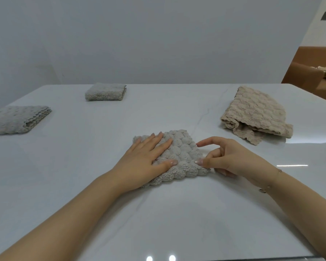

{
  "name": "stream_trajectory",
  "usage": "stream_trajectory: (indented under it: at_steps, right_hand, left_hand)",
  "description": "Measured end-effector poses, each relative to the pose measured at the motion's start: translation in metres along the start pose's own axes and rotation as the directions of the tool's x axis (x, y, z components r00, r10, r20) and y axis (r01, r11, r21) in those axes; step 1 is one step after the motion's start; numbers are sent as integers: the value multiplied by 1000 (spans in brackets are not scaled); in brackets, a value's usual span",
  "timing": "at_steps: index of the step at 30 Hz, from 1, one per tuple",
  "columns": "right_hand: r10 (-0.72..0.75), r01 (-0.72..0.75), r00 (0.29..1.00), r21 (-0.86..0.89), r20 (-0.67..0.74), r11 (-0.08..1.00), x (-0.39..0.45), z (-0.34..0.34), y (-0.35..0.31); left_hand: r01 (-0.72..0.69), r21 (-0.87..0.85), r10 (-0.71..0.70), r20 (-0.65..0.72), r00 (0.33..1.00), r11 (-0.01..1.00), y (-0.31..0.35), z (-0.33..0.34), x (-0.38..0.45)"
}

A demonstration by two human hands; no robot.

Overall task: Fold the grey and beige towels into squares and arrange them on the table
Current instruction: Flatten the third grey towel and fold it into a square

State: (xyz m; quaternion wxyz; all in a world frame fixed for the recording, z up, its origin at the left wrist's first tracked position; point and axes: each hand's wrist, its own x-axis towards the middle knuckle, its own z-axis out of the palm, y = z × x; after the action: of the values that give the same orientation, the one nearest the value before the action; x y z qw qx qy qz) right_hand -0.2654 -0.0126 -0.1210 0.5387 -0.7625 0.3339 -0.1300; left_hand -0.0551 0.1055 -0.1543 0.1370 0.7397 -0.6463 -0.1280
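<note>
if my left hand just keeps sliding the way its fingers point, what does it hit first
Probably nothing soon. The left hand lies flat on the grey towel, fingers aimed up-right; past its far edge comes bare table. The beige towel looks too far right, though depth is unclear.

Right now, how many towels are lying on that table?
4. One grey towel sits under the hands at centre, two folded grey ones lie at far left and back left, and a beige one lies loosely folded at right.

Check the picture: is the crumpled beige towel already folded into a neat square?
No: the crumpled beige towel lies loosely bunched, edges uneven, untouched by either hand.
</note>
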Motion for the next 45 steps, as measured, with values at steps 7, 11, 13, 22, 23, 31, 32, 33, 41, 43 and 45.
stream_trajectory:
  at_steps: [7, 11, 13, 22, 23, 31, 32, 33, 41, 43, 45]
  right_hand:
    - [-207, 185, 964, -139, -168, 973, 4, 0, -13]
    - [-476, 320, 876, -652, -72, 687, 21, 20, -41]
    - [-465, 330, 884, -763, 44, 556, 32, 35, -43]
    - [-344, 273, 934, -822, 100, 500, 43, 63, 2]
    - [-354, 271, 930, -830, 95, 488, 44, 64, 4]
    - [-354, 268, 932, -802, 75, 534, 47, 66, 8]
    - [-335, 264, 940, -773, 71, 577, 47, 65, 6]
    - [-313, 266, 947, -724, 72, 636, 45, 62, 4]
    - [-535, 464, 843, -444, -44, 767, 34, 25, 9]
    - [-549, 447, 829, -458, -111, 768, 35, 17, 9]
    - [-544, 429, 827, -464, -143, 775, 37, 12, 10]
  left_hand:
    - [-8, -20, 6, -89, 996, 1000, 3, 1, -3]
    - [-33, -371, -120, -381, 917, 928, 12, -6, -10]
    - [-28, -514, -224, -421, 879, 857, 17, -9, -14]
    - [202, 45, -196, -107, 975, 978, 10, 4, -14]
    - [206, 65, -199, -107, 974, 976, 10, 4, -14]
    - [188, 119, -169, -150, 974, 975, 7, 9, -15]
    - [166, 60, -154, -172, 973, 984, 6, 8, -15]
    - [149, -30, -152, -203, 967, 988, 5, 7, -16]
    - [284, -199, -333, -290, 897, 938, -17, -22, 4]
    - [386, -66, -391, -170, 904, 920, -15, -34, 13]
    - [422, -104, -428, -41, 903, 901, -9, -46, 18]
